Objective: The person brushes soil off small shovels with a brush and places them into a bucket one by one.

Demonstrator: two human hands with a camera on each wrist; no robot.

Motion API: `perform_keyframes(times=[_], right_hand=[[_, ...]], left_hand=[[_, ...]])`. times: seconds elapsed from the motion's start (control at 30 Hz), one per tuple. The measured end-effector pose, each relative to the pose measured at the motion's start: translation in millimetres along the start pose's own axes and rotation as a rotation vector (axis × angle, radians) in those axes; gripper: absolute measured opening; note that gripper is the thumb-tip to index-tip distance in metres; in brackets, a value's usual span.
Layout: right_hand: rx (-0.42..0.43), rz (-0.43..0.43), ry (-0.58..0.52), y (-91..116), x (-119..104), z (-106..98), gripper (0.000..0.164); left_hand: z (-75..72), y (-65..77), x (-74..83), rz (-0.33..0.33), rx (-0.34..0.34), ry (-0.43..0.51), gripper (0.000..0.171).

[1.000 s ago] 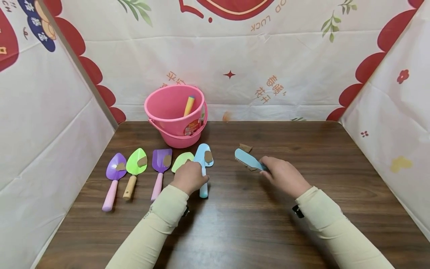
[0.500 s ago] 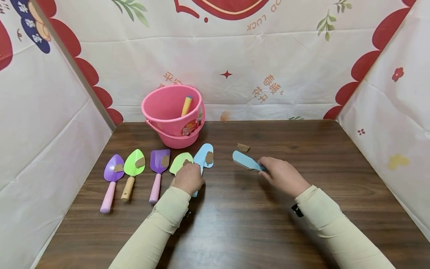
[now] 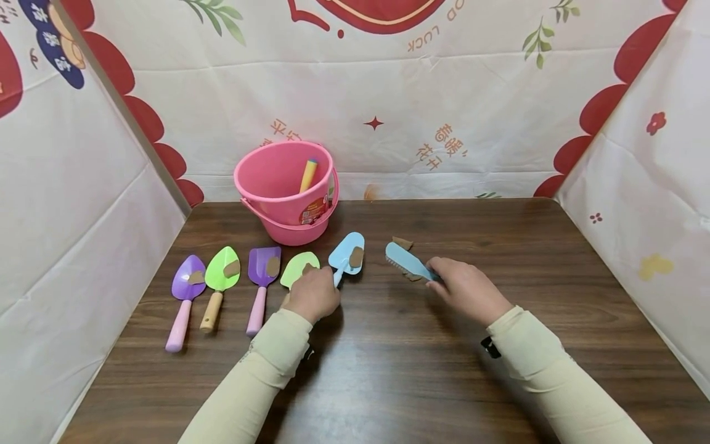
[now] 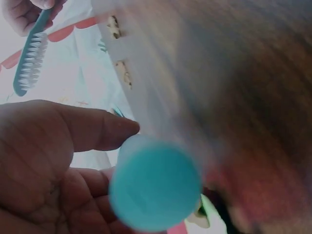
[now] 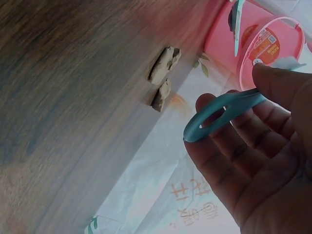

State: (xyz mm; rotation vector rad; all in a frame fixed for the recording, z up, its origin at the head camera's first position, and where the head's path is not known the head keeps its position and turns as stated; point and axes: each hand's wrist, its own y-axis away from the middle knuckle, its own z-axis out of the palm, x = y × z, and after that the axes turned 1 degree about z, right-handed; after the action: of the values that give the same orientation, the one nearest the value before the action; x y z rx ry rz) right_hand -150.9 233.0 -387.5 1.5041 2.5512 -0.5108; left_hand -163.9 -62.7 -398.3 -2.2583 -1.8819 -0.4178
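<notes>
My left hand point(image 3: 315, 295) grips the handle of a light blue toy shovel point(image 3: 338, 254), whose blade carries a brown piece point(image 3: 356, 257). In the left wrist view the handle's teal end point(image 4: 155, 186) is blurred, with thumb and fingers around it. My right hand point(image 3: 471, 288) holds a blue brush point(image 3: 409, 259), bristles down, above two brown pieces on the table. The right wrist view shows the brush's looped handle point(image 5: 219, 111) between thumb and fingers. Those two loose brown pieces point(image 5: 165, 66) lie apart from the hand; the brush partly covers them in the head view.
A pink bucket point(image 3: 266, 208) with a yellow handle point(image 3: 308, 176) sticking up inside stands at the back. Left of my left hand lie a purple spade point(image 3: 261, 265), a green trowel point(image 3: 222, 277) and a purple trowel point(image 3: 187, 277). A pale green blade point(image 3: 296, 266) is partly hidden.
The blue shovel has been gripped by the left hand; its handle first swung left, then its blade shifted right, toward the brush. The brush has stayed nearly in place, with slight tilting.
</notes>
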Motion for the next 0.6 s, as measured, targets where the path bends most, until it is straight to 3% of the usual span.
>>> perform_keyframes(times=[0.3, 0.6], right_hand=[[0.009, 0.021, -0.015, -2, 0, -3, 0.017], [0.0, 0.033, -0.018, -4, -2, -5, 0.017]], left_hand=[[-9.1, 4.3, 1.5, 0.135, 0.075, -0.028, 0.013], [-11.5, 5.7, 5.0, 0.188, 0.084, -0.03, 0.028]])
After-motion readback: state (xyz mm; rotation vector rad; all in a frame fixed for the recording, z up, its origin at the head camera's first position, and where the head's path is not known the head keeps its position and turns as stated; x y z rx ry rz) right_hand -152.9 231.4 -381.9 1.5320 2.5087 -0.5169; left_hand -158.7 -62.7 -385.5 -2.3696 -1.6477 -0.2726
